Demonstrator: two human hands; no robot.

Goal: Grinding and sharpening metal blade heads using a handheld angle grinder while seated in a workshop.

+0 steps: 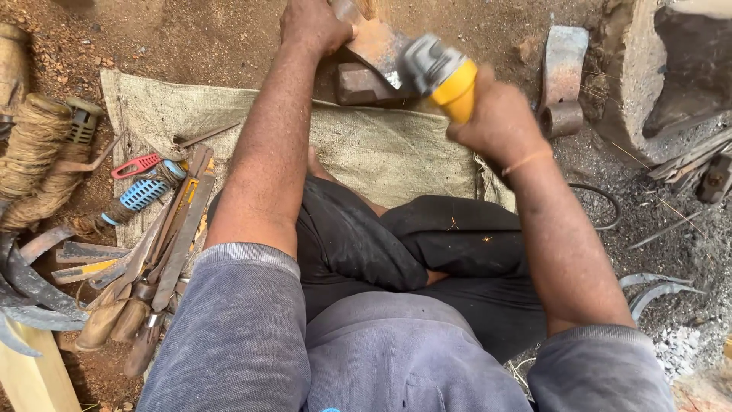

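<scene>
My left hand (313,27) grips a rusty hoe-like metal blade (370,57) at the top of the view, holding it tilted over the far edge of a burlap sack (366,141). My right hand (496,122) holds a yellow-bodied angle grinder (446,76), whose grey head presses against the blade. The disc is blurred. A few sparks show over my dark trousers (457,244). I sit cross-legged on the ground.
Left of me lie several files, blades and wooden-handled tools (164,236), a red and a blue handle (141,183), and twine coils (34,152). Another rusty hoe head (563,80) lies at upper right beside a concrete block (663,76). Curved sickle blades (656,290) lie at right.
</scene>
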